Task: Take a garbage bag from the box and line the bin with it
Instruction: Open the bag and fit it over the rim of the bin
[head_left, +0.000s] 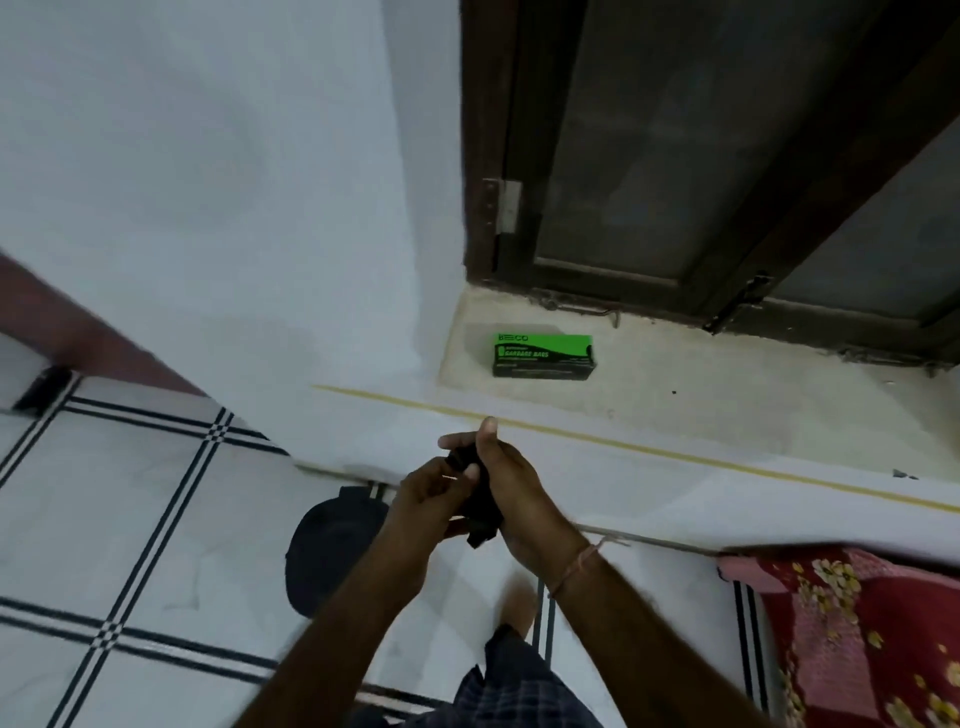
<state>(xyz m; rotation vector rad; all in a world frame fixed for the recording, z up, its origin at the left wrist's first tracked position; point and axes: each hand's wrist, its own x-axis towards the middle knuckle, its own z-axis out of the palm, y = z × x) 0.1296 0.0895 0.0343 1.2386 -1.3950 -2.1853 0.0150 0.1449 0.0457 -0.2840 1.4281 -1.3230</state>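
A green and black garbage bag box lies on the pale window ledge, near its left end. Below the ledge, both my hands grip a folded black garbage bag. My left hand pinches its left side, and my right hand wraps around its right side with the thumb pointing up. A dark round bin stands on the floor by the wall, just left of my left forearm, which partly hides it.
A dark wooden window frame rises behind the ledge. White floor tiles with black stripes spread to the left. A red floral cloth lies at the lower right. My foot and checked shorts show below my arms.
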